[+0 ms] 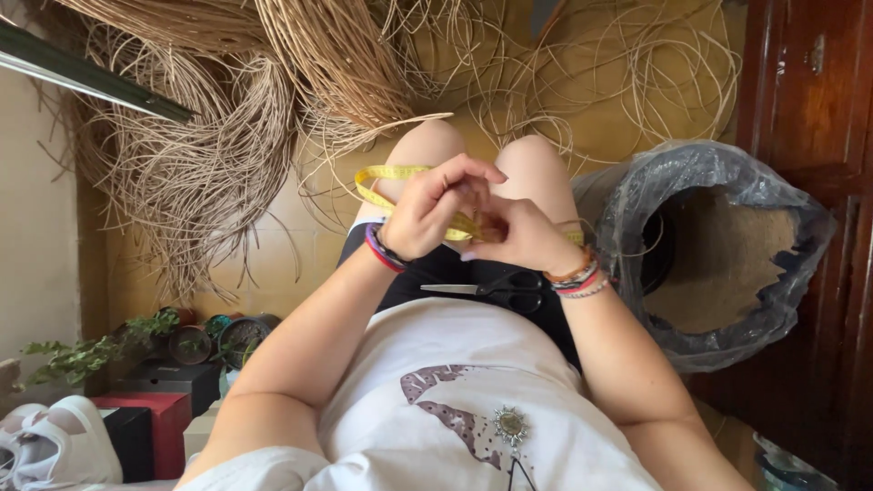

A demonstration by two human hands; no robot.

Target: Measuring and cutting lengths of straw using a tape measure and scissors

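1. Left hand [427, 211]: closed over the yellow measuring tape [386, 175], fingers curled and meeting the other hand above the lap; red, blue and dark bracelets [383, 249] at the wrist.
2. Right hand [520, 235]: closed as well, fingertips pressed against the left hand where the tape runs between them; whether also pinching a thin strand, impossible to tell. Beaded bracelets [575, 276] around this wrist.
3. Measuring tape: held in both hands, looping out to the left over the left knee [431, 142], a short yellow bit showing again past the right wrist.
4. Scissors [491, 288]: lying flat on the lap across the dark shorts [436, 273], just below the hands, blades pointing left, black handles to the right, touched by neither hand.
5. White shirt [436, 391] with a printed pattern and a small round brooch [511, 424] in the foreground.
6. Bundles of tan reed [227, 136]: heaped on the yellow floor [600, 127] beyond the knees, thick hanks on the left, loose thin coils on the right.
7. Woven basket [718, 255] wrapped in a dark plastic bag, lying on its side just right of the right arm, opening facing the camera.
8. Dark wooden door [809, 109] behind the basket.
9. Lower left: potted plants [182, 336], a red box [155, 427] beside a black one, white sneakers [55, 445] at the edge.
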